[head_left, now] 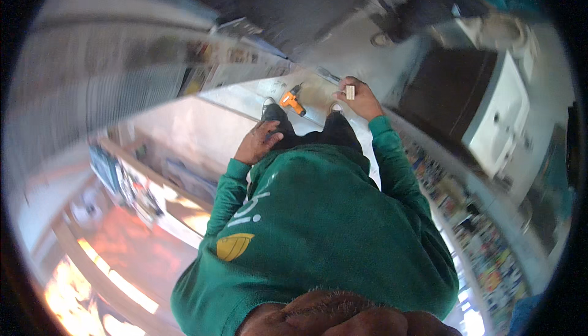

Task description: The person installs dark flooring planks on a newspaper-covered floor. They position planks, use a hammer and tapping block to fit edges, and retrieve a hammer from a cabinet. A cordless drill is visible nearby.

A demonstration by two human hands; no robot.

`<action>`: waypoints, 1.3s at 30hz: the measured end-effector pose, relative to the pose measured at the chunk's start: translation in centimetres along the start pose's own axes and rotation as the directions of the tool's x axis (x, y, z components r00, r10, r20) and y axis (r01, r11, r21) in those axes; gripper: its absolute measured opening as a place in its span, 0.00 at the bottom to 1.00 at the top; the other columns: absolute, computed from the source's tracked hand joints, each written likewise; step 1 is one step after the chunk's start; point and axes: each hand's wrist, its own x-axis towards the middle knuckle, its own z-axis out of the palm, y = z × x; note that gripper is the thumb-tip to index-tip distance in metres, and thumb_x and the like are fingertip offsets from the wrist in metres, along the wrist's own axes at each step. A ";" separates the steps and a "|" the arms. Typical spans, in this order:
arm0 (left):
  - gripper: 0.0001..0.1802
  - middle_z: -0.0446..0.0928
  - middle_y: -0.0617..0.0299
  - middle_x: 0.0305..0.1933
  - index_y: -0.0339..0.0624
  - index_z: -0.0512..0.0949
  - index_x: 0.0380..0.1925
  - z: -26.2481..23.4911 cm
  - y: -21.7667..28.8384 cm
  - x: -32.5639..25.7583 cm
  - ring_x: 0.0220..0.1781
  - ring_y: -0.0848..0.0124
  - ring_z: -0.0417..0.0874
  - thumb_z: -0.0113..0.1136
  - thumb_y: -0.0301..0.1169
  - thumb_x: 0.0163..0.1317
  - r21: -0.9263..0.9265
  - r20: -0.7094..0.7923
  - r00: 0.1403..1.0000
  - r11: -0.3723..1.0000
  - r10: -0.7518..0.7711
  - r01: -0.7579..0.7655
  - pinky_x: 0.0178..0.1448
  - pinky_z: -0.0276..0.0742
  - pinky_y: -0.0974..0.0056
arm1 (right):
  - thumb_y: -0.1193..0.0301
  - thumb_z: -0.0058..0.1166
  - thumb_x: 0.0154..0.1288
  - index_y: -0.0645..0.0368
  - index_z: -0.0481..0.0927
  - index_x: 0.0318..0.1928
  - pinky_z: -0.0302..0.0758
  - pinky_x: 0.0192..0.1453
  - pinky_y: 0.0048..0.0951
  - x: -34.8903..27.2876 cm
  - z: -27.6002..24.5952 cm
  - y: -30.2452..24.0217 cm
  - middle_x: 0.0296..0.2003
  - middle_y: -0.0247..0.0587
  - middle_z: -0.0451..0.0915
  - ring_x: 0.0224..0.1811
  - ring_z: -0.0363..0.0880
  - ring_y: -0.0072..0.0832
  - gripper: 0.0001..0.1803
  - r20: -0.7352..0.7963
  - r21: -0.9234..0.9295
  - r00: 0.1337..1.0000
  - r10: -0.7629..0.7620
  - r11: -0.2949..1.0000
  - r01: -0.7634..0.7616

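Note:
My right hand (pixel 361 98) is closed around a small pale wooden piece (pixel 350 92), whose squared end shows above my fingers. Just past the fingertips lies a narrow grey metal-looking object (pixel 327 75); whether it joins the wooden piece I cannot tell. My left hand (pixel 258 142) rests near my left thigh, fingers apart and slightly bent, with nothing in it. Between my feet is an orange and black cordless drill (pixel 293 100) on the pale floor, touched by neither hand.
On the right, a dark brown panel (pixel 438 94) stands beside a white basin-like fixture (pixel 503 115). Another person (pixel 422 5) is at the upper right. A ribbed grey sheet (pixel 92 85) slants along the left. Many small mixed items (pixel 484 232) line the lower right.

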 end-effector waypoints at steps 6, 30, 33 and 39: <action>0.27 0.81 0.45 0.53 0.41 0.73 0.63 -3.5 -6.1 5.5 0.55 0.48 0.84 0.63 0.44 0.71 0.230 0.313 0.940 0.950 0.135 -0.212 0.59 0.81 0.50 | 0.60 0.63 0.61 0.57 0.82 0.52 0.77 0.61 0.45 -0.5 2.3 -3.8 0.50 0.52 0.82 0.57 0.81 0.51 0.21 -0.083 -0.418 0.996 0.014 0.907 -0.048; 0.40 0.73 0.36 0.65 0.33 0.61 0.73 18.1 -35.7 28.8 0.66 0.45 0.78 0.62 0.46 0.72 0.241 0.403 0.889 0.912 0.216 -0.331 0.70 0.74 0.48 | 0.71 0.51 0.71 0.59 0.78 0.57 0.75 0.67 0.57 25.3 16.7 37.6 0.60 0.45 0.81 0.67 0.76 0.45 0.17 -0.059 -0.858 0.994 0.088 0.504 -0.096; 0.40 0.72 0.36 0.66 0.33 0.61 0.74 20.7 -39.8 32.5 0.67 0.45 0.77 0.62 0.47 0.72 0.277 0.437 0.891 0.924 0.124 -0.264 0.71 0.74 0.48 | 0.72 0.50 0.72 0.60 0.75 0.60 0.72 0.69 0.60 27.8 17.5 42.5 0.63 0.46 0.78 0.70 0.73 0.46 0.18 -0.026 -0.829 0.997 0.070 0.556 -0.061; 0.39 0.73 0.37 0.66 0.34 0.63 0.73 21.8 -38.6 34.3 0.67 0.41 0.76 0.61 0.46 0.72 0.612 0.611 0.790 0.656 -0.038 -0.442 0.70 0.73 0.46 | 0.72 0.46 0.75 0.57 0.70 0.67 0.69 0.72 0.59 32.3 18.1 53.2 0.66 0.50 0.76 0.74 0.69 0.46 0.22 -0.013 -0.883 0.999 0.030 0.469 -0.026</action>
